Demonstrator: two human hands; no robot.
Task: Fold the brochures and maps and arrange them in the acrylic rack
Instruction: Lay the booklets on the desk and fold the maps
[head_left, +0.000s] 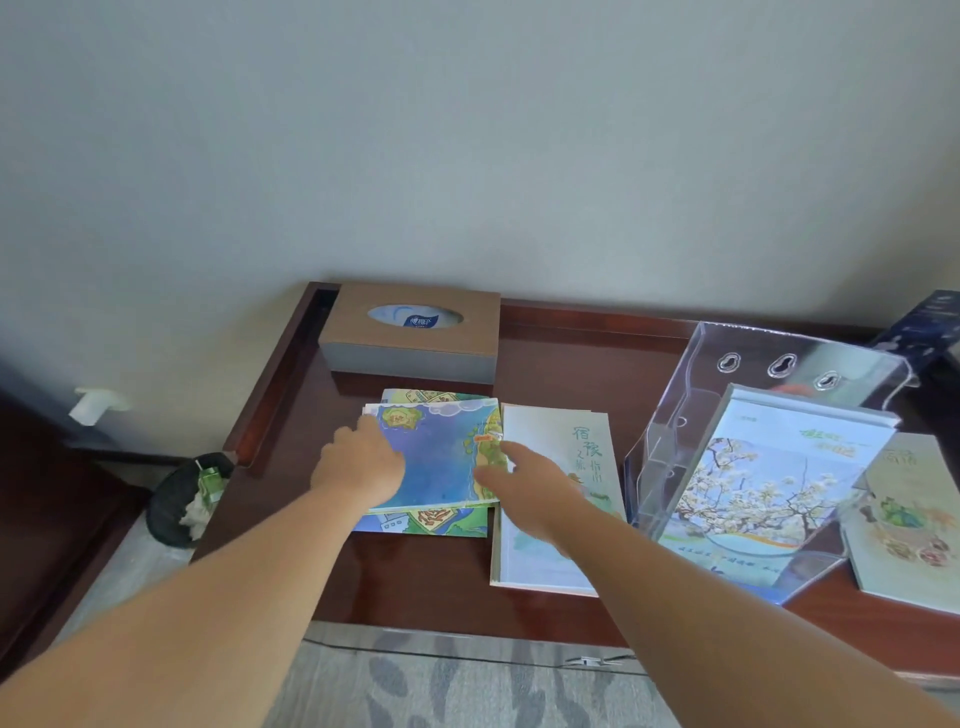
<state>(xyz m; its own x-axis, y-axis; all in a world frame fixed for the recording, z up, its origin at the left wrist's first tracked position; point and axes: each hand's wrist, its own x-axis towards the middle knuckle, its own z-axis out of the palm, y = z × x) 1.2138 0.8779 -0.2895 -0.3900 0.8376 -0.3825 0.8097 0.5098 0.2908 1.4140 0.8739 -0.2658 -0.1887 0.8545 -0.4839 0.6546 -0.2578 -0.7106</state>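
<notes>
A blue and green illustrated map (441, 457) lies folded on the dark wooden desk (415, 582), on top of another map sheet whose edge shows below. My left hand (358, 462) rests on the map's left edge with fingers curled over it. My right hand (530, 488) touches the map's right edge, fingers spread. A pale brochure with green characters (561, 545) lies just right of the map, partly under my right hand. The clear acrylic rack (670, 447) stands at the right with a blossom-tree brochure (769, 488) in its front pocket.
A brown tissue box (410, 332) stands behind the map against the wall. Another pale brochure (909, 525) lies right of the rack. A dark blue box (930, 322) sits at the far right. Off the desk's left side, a black bin (182, 499) stands on the floor.
</notes>
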